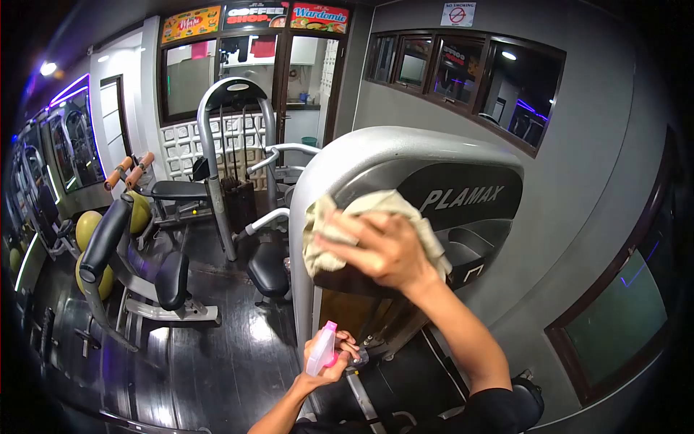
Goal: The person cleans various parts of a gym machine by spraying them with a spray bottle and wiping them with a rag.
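Note:
My right hand [379, 246] presses a crumpled cream cloth [397, 206] against the upper left part of a silver and black gym machine cover [434, 148] marked PLAMAX. Its fingers are spread over the fabric, which bunches out on both sides. Lower down, my left hand [334, 365] is wrapped around a spray bottle [322, 351] with a clear body and pink parts. That bottle is held in front of the machine's lower frame, apart from the cloth. The fingers partly hide the bottle.
Another silver weight machine [210, 123] stands behind, with a black padded seat [269, 269] near its base. A padded bench [108, 239] and green exercise balls [141, 211] are at left on the dark floor [238, 340]. A grey wall [578, 181] borders the right side.

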Tool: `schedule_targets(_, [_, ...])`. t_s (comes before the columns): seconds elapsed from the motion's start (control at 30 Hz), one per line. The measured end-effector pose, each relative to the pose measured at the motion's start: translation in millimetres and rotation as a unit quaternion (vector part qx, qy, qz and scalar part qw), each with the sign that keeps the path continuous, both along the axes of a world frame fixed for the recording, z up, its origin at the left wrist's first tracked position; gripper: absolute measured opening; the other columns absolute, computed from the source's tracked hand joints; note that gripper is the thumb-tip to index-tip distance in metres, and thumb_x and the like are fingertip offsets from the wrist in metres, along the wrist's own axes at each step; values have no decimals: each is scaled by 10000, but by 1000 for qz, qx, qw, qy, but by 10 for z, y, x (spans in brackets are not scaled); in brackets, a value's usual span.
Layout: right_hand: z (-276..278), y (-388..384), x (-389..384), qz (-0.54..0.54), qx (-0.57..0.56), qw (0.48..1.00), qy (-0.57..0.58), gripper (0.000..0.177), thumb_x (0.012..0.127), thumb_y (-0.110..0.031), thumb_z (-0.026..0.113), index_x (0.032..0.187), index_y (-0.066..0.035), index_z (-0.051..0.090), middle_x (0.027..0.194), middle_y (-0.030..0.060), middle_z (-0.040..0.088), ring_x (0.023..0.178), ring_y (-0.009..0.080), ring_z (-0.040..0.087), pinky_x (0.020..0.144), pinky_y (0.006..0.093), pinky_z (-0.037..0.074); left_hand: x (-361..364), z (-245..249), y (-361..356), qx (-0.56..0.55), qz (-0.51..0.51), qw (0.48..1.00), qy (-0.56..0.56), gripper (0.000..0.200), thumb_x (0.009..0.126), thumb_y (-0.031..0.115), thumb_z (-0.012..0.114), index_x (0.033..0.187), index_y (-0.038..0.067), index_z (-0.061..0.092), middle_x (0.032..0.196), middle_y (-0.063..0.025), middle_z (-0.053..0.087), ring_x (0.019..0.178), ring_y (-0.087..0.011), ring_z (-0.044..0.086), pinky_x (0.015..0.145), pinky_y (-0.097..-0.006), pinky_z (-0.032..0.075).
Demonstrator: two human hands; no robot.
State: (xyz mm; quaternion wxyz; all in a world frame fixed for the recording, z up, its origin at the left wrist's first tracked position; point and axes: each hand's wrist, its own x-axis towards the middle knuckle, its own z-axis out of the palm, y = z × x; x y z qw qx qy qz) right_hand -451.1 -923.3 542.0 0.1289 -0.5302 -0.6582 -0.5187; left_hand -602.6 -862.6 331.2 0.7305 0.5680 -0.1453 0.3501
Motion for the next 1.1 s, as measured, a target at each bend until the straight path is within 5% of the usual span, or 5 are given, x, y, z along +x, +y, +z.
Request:
schedule_targets(0.17, [468, -14, 180, -84, 180, 965, 171, 513, 655, 27, 590, 1074, -247, 698, 1224, 49, 584, 992, 283, 510, 879, 371, 438, -112, 182, 38, 69, 16, 997, -15, 356, 734, -147, 523, 1075, -52, 485, 816, -166, 639, 788, -231, 676, 744, -349, 555])
schedule_targets(0.37, [-162, 160, -140, 15, -49, 997, -59, 238, 715, -115, 613, 931, -162, 702, 1287, 19, 572, 832, 125, 566, 810, 228, 472, -208, 295, 110, 85, 8, 996, -13, 336, 730, -131, 535, 1055, -54, 491, 727, -143, 660, 792, -226, 671, 774, -328, 545])
schedule_targets(0.57, [735, 204, 127, -139, 179, 964, 142, 334, 718, -71, 601, 1027, -143, 707, 1282, 65, 558, 1031, 313, 529, 950, 419, 412, -290, 283, 159, 74, 16, 997, -19, 348, 716, -123, 531, 1057, -66, 490, 774, -162, 652, 792, -234, 671, 758, -342, 551])
schedule_targets(0.83, [138, 203, -173, 34, -104, 994, 10, 409, 705, -125, 648, 1105, -207, 665, 1326, 33, 538, 960, 209, 576, 850, 328, 496, -356, 255, 183, 77, 21, 997, -6, 389, 676, -141, 519, 1058, -66, 503, 794, -165, 643, 765, -238, 683, 752, -333, 547])
schedule_targets(1.1, [754, -108, 398, -69, 86, 979, 170, 442, 819, -63, 513, 1243, -159, 595, 1330, 97, 513, 1144, 326, 483, 989, 421, 400, -406, 196, 128, 43, -8, 999, -15, 379, 695, -148, 515, 1063, -58, 494, 809, -172, 642, 782, -255, 684, 745, -356, 559])
